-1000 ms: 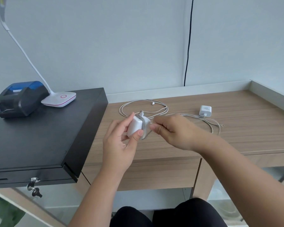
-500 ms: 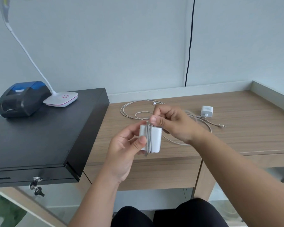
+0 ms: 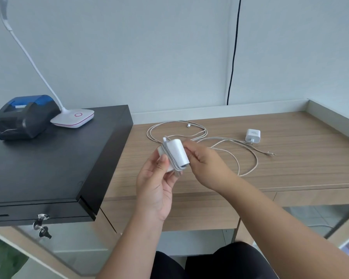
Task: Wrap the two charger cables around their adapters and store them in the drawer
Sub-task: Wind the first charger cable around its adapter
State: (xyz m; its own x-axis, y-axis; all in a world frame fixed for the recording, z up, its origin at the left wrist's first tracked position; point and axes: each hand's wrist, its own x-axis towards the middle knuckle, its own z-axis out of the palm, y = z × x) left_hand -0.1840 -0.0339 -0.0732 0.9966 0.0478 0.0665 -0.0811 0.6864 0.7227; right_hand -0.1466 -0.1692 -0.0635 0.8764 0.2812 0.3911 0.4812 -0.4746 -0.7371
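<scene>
Wooden desk (image 3: 290,172) fills the scene; above its middle the left hand (image 3: 155,184) closes on a white adapter (image 3: 174,155) banded by cable turns; the right hand (image 3: 208,164) pinches its cable (image 3: 248,170); at two o'clock lies the second adapter (image 3: 252,135); a shut black cash drawer (image 3: 48,168) sits at nine o'clock.

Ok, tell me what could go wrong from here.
The loose cable lies in overlapping loops with the second adapter's cable, so pulling slack may snag it and drag the second adapter. The turns on the held adapter could slip off if the left hand relaxes.
</scene>
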